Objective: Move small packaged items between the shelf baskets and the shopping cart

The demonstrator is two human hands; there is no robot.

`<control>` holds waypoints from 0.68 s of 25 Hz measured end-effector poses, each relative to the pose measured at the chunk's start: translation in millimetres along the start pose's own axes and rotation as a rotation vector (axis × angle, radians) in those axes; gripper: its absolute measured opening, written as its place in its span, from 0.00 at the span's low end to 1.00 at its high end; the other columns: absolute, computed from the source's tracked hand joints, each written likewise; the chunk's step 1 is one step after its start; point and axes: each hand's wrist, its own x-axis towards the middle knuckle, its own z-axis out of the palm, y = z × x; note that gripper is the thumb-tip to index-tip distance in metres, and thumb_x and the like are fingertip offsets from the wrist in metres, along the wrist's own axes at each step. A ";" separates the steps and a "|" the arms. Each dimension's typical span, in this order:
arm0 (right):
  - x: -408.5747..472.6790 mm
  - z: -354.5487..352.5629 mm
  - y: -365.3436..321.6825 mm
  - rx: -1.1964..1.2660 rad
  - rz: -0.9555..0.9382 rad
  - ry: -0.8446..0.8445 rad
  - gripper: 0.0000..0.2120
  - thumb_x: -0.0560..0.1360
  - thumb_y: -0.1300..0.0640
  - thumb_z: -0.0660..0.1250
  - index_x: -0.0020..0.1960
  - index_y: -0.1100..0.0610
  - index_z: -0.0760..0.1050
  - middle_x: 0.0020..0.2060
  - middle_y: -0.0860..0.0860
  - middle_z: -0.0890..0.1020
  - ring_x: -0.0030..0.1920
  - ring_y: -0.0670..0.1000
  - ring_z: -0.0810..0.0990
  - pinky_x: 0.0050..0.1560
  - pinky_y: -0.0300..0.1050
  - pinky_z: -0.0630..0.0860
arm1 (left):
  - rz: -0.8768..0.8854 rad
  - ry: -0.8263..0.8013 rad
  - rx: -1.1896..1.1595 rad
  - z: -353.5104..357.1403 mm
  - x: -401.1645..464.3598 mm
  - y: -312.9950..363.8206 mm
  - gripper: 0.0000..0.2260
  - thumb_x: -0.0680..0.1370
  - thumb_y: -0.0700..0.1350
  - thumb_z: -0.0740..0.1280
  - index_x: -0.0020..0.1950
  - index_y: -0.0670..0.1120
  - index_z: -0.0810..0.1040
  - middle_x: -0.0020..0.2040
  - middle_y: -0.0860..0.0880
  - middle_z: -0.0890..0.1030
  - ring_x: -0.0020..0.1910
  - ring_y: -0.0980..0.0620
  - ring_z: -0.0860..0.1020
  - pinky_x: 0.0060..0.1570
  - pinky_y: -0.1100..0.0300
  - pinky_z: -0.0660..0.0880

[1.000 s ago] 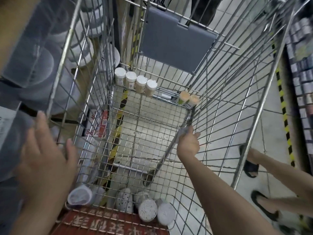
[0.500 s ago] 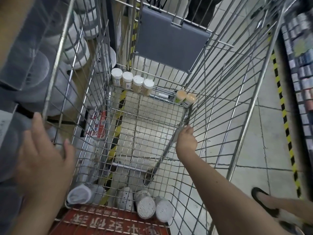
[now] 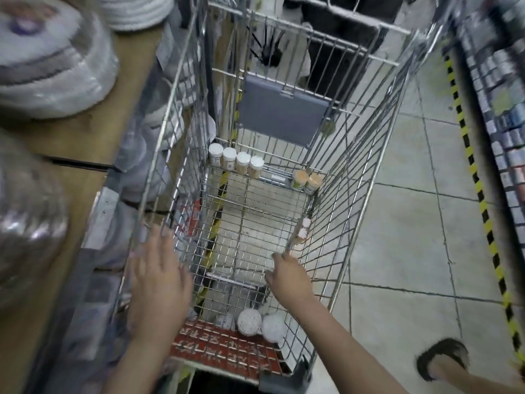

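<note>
Blurrily, red cart sign [image 3: 227,349] unreadable; left grip [image 3: 157,282] released, right grip [image 3: 289,275] undeterminable.

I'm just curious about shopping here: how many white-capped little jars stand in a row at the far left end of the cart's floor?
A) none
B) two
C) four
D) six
C: four white-capped jars stand side by side against the far end of the cart, left of two orange-topped jars.

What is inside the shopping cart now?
Inside the shopping cart: four white-capped jars and two orange-topped jars at the far end, round white containers near the handle. The left hand hides some.
</note>
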 end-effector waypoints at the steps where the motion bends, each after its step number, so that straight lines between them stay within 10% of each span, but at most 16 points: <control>1: -18.6 -8.4 -5.5 0.019 -0.094 0.005 0.19 0.80 0.53 0.59 0.68 0.57 0.66 0.63 0.54 0.74 0.59 0.53 0.76 0.61 0.47 0.73 | 0.019 -0.051 -0.012 -6.7 -15.5 7.6 0.30 0.74 0.43 0.68 0.74 0.42 0.62 0.74 0.41 0.64 0.71 0.41 0.65 0.68 0.41 0.63; 7: -112.9 -55.9 -27.9 -0.063 -0.407 0.103 0.18 0.80 0.51 0.58 0.68 0.54 0.68 0.61 0.51 0.76 0.59 0.53 0.75 0.59 0.47 0.70 | -0.073 -0.397 -0.156 -56.6 -104.2 7.5 0.17 0.78 0.49 0.61 0.66 0.50 0.71 0.61 0.48 0.76 0.58 0.50 0.75 0.56 0.54 0.73; 17: -264.0 -50.4 -111.1 -0.136 -0.935 -0.111 0.12 0.79 0.50 0.61 0.57 0.55 0.74 0.51 0.51 0.80 0.50 0.50 0.78 0.49 0.45 0.74 | -0.672 0.121 -0.543 -150.2 -350.1 -34.5 0.17 0.78 0.49 0.65 0.67 0.52 0.72 0.59 0.55 0.78 0.59 0.56 0.76 0.60 0.59 0.72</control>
